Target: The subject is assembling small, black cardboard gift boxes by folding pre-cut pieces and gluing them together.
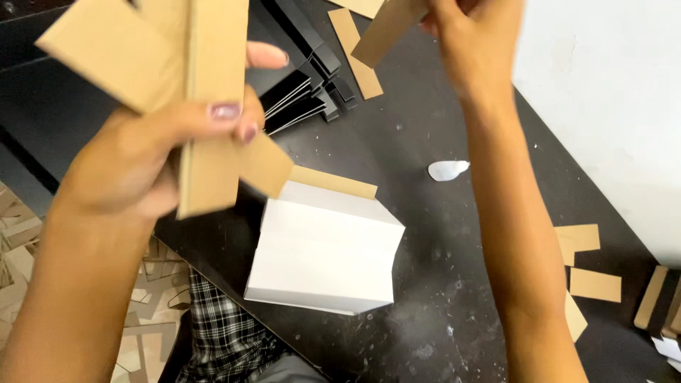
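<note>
A folded white card sheet (326,252) lies on the black table (440,298) — black folded pieces (305,92) stacked behind.

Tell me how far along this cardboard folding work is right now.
Looks done: one white folded sheet lies on the black table, beside stacked black pieces. In hand: the left hand grips a folded brown cardboard piece; the right hand holds a brown strip. Probably left: loose brown strips by the right table edge, unused.
</note>
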